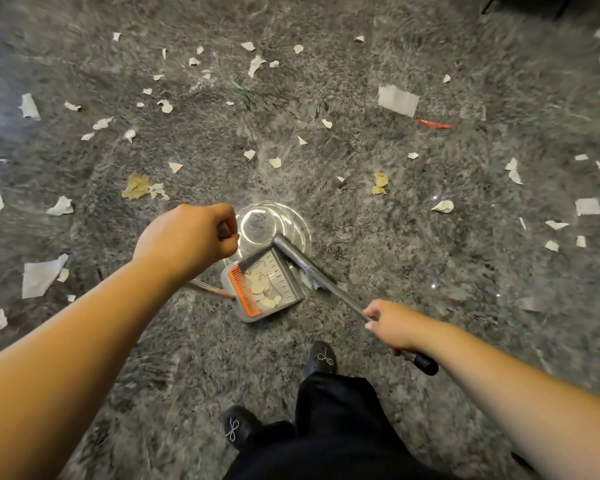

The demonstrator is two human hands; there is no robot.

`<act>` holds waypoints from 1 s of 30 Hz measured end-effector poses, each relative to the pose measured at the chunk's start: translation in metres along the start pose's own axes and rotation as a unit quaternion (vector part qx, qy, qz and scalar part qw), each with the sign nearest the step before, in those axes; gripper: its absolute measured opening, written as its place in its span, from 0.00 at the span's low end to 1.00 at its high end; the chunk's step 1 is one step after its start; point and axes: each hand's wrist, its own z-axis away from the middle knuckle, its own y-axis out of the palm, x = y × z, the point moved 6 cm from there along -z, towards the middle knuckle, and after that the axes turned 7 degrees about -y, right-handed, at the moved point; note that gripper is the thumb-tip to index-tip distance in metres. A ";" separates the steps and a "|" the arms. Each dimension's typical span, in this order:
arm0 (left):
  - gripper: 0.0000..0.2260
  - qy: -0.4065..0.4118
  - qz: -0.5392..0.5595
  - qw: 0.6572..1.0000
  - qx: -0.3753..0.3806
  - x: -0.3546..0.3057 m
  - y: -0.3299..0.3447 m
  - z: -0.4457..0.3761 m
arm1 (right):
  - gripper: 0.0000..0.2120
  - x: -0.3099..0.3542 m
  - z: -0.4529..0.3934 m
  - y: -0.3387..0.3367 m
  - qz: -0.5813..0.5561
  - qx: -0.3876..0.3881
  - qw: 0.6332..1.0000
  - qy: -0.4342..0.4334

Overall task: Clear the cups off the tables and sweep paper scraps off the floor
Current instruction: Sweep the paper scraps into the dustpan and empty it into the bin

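My left hand (187, 237) grips the top of the dustpan's long handle. The grey dustpan (284, 271) with an orange comb edge sits on the grey floor (326, 98) below it, holding a few paper scraps (260, 285). My right hand (392, 323) grips the grey broom handle (329, 289), whose black end sticks out behind the hand. The broom's head lies against the right side of the dustpan. Several white and tan paper scraps (397, 100) are scattered over the floor in every direction.
A bright light reflection (271, 223) glares on the shiny floor just beyond the dustpan. A red strip (435, 124) lies at the upper right. My dark trousers and black shoes (321, 358) stand just behind the dustpan. Something dark sits at the top right corner.
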 end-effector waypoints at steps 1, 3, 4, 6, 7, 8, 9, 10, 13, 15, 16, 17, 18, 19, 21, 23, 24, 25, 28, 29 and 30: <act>0.09 -0.002 0.002 1.000 0.001 0.002 0.000 0.004 | 0.14 0.008 0.001 0.008 -0.019 0.004 1.000 -0.011; 0.09 -0.002 0.008 1.000 0.003 0.006 0.001 0.012 | 0.14 0.026 0.003 0.022 -0.055 0.011 0.998 -0.032; 0.08 0.001 0.013 1.000 0.002 0.007 0.001 0.016 | 0.14 0.034 0.005 0.027 -0.071 0.013 0.996 -0.042; 0.07 0.001 0.025 1.000 -0.003 0.013 0.000 0.027 | 0.14 0.047 0.010 0.038 -0.111 0.014 0.993 -0.048; 0.07 -0.008 0.030 0.999 -0.005 0.019 0.000 0.032 | 0.13 0.052 0.013 0.043 -0.134 0.013 0.990 -0.042; 0.08 -0.021 0.036 0.999 -0.007 0.027 0.000 0.039 | 0.13 0.055 0.017 0.049 -0.148 0.012 0.988 -0.035; 0.08 -0.037 0.042 0.998 -0.009 0.038 -0.001 0.047 | 0.12 0.060 0.021 0.055 -0.150 0.009 0.988 -0.032; 0.08 -0.056 0.049 0.997 -0.012 0.050 -0.001 0.058 | 0.12 0.064 0.025 0.060 -0.141 0.004 0.989 -0.034; 0.07 -0.130 0.085 0.987 -0.032 0.094 -0.004 0.096 | 0.11 0.081 0.033 0.076 -0.106 -0.018 0.993 -0.045; 0.05 -0.168 0.109 0.978 -0.053 0.123 -0.008 0.123 | 0.12 0.100 0.035 0.085 -0.093 -0.032 0.994 -0.055; 0.05 -0.185 0.117 0.974 -0.061 0.137 -0.010 0.135 | 0.12 0.111 0.036 0.091 -0.088 -0.037 0.994 -0.061; 0.05 -0.200 0.124 0.970 -0.066 0.150 -0.012 0.147 | 0.13 0.123 0.037 0.096 -0.084 -0.040 0.993 -0.068; 0.05 -0.215 0.129 0.966 -0.069 0.164 -0.015 0.159 | 0.13 0.136 0.037 0.102 -0.084 -0.043 0.993 -0.074; 0.06 -0.228 0.132 0.962 -0.071 0.178 -0.018 0.171 | 0.13 0.149 0.037 0.107 -0.083 -0.046 0.992 -0.080; 0.06 -0.255 0.140 0.953 -0.080 0.207 -0.022 0.198 | 0.12 0.177 0.038 0.120 -0.065 -0.048 0.993 -0.091; 0.05 -0.279 0.147 0.944 -0.092 0.232 -0.025 0.223 | 0.12 0.201 0.039 0.131 -0.053 -0.046 0.992 -0.102; 0.05 -0.297 0.151 0.938 -0.096 0.248 -0.027 0.239 | 0.12 0.215 0.040 0.140 -0.047 -0.042 0.992 -0.112; 0.05 -0.314 0.154 0.932 -0.097 0.264 -0.027 0.256 | 0.12 0.230 0.040 0.149 -0.039 -0.037 0.991 -0.122; 0.05 -0.360 0.155 0.914 -0.106 0.308 -0.029 0.305 | 0.12 0.272 0.039 0.175 -0.016 -0.025 0.988 -0.149; 0.05 -0.376 0.155 0.907 -0.111 0.322 -0.029 0.322 | 0.12 0.286 0.038 0.184 -0.009 -0.022 0.988 -0.155; 0.05 -0.390 0.154 0.901 -0.115 0.335 -0.030 0.337 | 0.13 0.298 0.036 0.192 -0.003 -0.019 0.987 -0.161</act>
